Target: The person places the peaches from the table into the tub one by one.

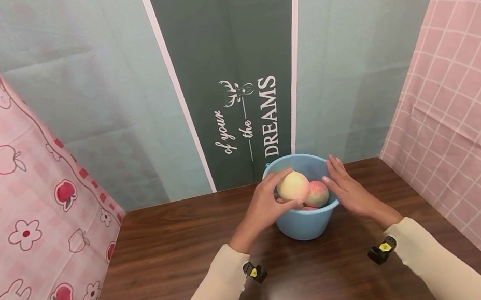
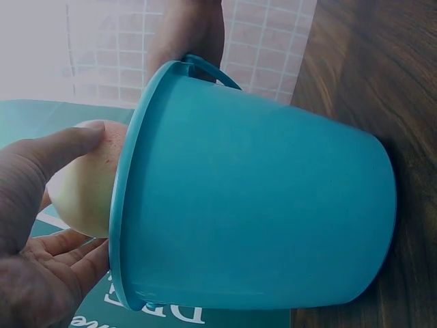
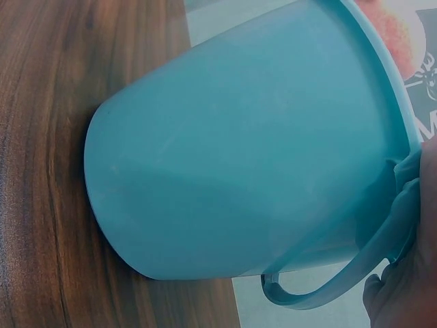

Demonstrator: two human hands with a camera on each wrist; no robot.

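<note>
A blue bucket (image 1: 306, 226) with a handle (image 3: 331, 290) stands upright on the wooden table. At its left rim my left hand (image 1: 263, 208) grips a pale yellow peach with a pink blush (image 1: 291, 187), thumb and fingers on either side of it. In the left wrist view this peach (image 2: 89, 191) sits right at the bucket's mouth. Inside the bucket lies a redder peach (image 1: 317, 194), with more pink fruit partly hidden below. My right hand (image 1: 352, 194) rests at the right rim by the handle's end, its fingers straight and pointing up.
The brown tabletop (image 1: 181, 254) reaches back to a grey-green cloth (image 1: 116, 112) with a dark lettered band. A pink fruit-print cloth (image 1: 41, 202) hangs at the left and a pink checked cloth (image 1: 464, 99) at the right.
</note>
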